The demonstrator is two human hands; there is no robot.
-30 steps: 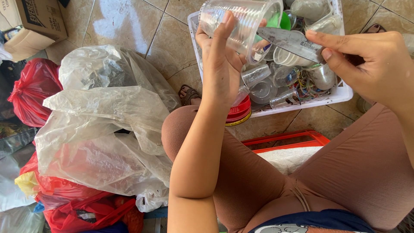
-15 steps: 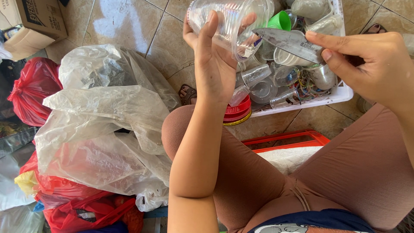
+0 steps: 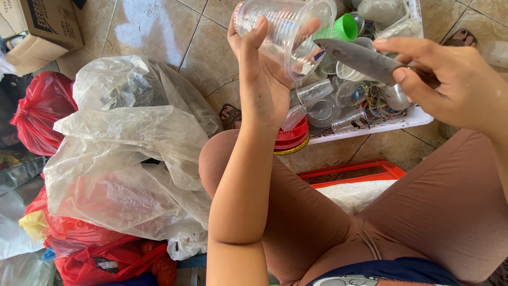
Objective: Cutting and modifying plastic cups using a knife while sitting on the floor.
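Observation:
My left hand (image 3: 262, 79) grips a clear ribbed plastic cup (image 3: 280, 26), held on its side with the mouth turned right. My right hand (image 3: 455, 79) holds a knife (image 3: 362, 59) whose grey blade points left, its tip at the cup's rim. Both are raised over a white tray (image 3: 370, 127) that holds several clear plastic cups and a green cup (image 3: 345, 27).
Clear plastic bags (image 3: 127, 153) pile up at the left, with red bags (image 3: 39, 108) beside and below them. A cardboard box (image 3: 39, 29) sits at the top left on the tiled floor. A red-rimmed tray (image 3: 349, 172) lies by my knees. Red lids (image 3: 291, 139) are stacked beside the white tray.
My left hand has turned and shifted the cup slightly left, so its mouth faces the blade. The right hand with the knife has stayed nearly still.

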